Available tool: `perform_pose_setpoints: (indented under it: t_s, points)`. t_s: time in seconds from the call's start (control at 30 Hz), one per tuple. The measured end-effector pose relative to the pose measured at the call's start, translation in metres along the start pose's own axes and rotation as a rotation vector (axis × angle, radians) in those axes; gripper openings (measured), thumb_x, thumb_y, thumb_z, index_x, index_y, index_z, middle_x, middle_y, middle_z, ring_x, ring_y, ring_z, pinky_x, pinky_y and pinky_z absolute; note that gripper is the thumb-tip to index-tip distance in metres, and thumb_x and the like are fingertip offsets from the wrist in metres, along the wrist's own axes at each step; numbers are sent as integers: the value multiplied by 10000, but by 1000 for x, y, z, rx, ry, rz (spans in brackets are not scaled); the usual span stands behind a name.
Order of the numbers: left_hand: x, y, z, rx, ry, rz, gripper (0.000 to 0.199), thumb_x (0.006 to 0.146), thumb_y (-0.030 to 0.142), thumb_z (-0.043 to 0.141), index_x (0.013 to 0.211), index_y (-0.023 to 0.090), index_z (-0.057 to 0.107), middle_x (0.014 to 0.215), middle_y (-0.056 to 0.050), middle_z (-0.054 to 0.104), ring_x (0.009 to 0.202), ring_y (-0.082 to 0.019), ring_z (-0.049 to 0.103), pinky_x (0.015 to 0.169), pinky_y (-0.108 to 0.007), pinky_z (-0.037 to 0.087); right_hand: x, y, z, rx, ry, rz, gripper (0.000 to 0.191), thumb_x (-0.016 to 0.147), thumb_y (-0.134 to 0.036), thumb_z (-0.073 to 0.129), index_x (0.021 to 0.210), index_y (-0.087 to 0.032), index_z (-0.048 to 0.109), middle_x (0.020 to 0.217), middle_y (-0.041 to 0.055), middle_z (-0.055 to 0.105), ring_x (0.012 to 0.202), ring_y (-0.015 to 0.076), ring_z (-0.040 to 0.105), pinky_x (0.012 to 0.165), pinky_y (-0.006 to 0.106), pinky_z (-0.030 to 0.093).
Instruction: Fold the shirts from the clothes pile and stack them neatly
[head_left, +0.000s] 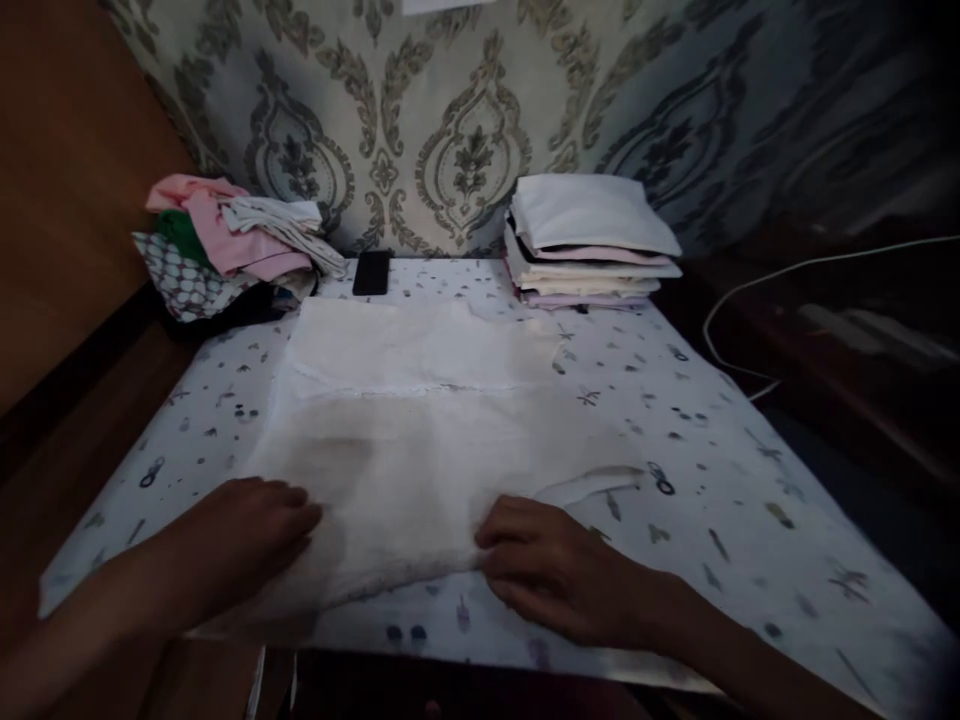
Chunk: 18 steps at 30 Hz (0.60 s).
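Note:
A white garment lies spread on the patterned tablecloth, with a lacy seam running across its middle. My left hand rests at the garment's lower left side, fingers curled together on the cloth; what lies under the fingertips is hidden. At the near edge, right of centre, my right hand has its fingers bent and pressed round the garment's border. Beyond my right hand, a flap of the garment sticks out to the right.
A folded stack of clothes stands at the back right of the table. Rumpled clothes are heaped at the back left, beside a black phone. A white cable hangs at the right. Patterned fabric rises behind the table.

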<state>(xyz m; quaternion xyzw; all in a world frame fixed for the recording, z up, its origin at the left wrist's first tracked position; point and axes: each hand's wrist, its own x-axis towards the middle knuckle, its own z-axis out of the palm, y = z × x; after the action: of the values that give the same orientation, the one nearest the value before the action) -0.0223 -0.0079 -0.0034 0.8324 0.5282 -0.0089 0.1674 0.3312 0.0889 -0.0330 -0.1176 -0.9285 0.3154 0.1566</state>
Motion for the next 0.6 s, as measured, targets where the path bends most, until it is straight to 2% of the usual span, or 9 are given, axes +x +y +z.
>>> perform_pose_setpoints:
  t_s: [0.07,0.13,0.23,0.3,0.4,0.43,0.5,0.57,0.6]
  points:
    - [33,23,-4,-41,18,97,247,1013,241,421,999,267,666,976,-30,701,852,-186,645,790,-328,497,-10,3,-5,-83,100,46,209,978,-212,484,966,-249,689,1015,86,697,942,200,645,794,353,552]
    - [61,41,2,-46,80,199,268,1029,255,408,1195,280,617,1209,-56,669,1084,-211,626,936,-375,496,-22,13,-9,-262,224,138,200,986,-270,491,1038,-241,682,1111,125,686,1029,250,635,842,431,545]
    - [80,50,19,29,108,311,310,984,313,525,1290,300,572,1424,-84,560,1314,-289,511,1073,-501,426,-46,26,-13,-466,242,303,228,994,-305,473,870,-217,644,930,117,668,817,244,621,691,400,524]
    - [79,45,23,58,70,314,296,950,326,581,1244,300,606,1403,-82,576,1288,-307,531,1055,-513,434,-63,27,-16,-485,215,358,298,1004,-291,451,744,-220,578,778,72,619,664,201,566,596,341,472]
    - [82,35,12,28,8,286,262,975,338,542,1216,292,632,1261,-61,660,1123,-254,626,943,-414,503,-74,19,-23,-417,259,382,351,1017,-278,436,690,-222,550,695,43,597,620,180,566,570,307,446]
    - [88,33,7,22,19,284,279,992,356,511,1237,286,626,1244,-62,672,1102,-244,638,930,-398,510,-71,17,-27,-394,284,388,366,1020,-286,435,681,-221,556,681,41,598,617,178,574,571,303,448]
    - [110,32,0,33,107,274,373,1019,396,446,1341,252,568,1331,-96,644,1183,-256,617,978,-410,500,-54,19,-33,-376,338,399,379,1024,-315,436,697,-214,599,705,52,628,647,187,602,607,314,479]
    - [141,34,2,76,231,225,492,1029,427,406,1459,192,458,1495,-153,519,1355,-289,506,1086,-457,436,-27,31,-36,-397,383,399,336,1023,-336,434,849,-197,686,889,99,704,816,227,665,739,362,535]
    - [157,35,7,107,277,186,552,1027,444,403,1499,159,404,1556,-181,439,1427,-305,429,1133,-483,389,-12,41,-35,-420,397,392,313,1022,-334,430,1003,-190,707,1065,131,717,983,257,672,850,405,541]
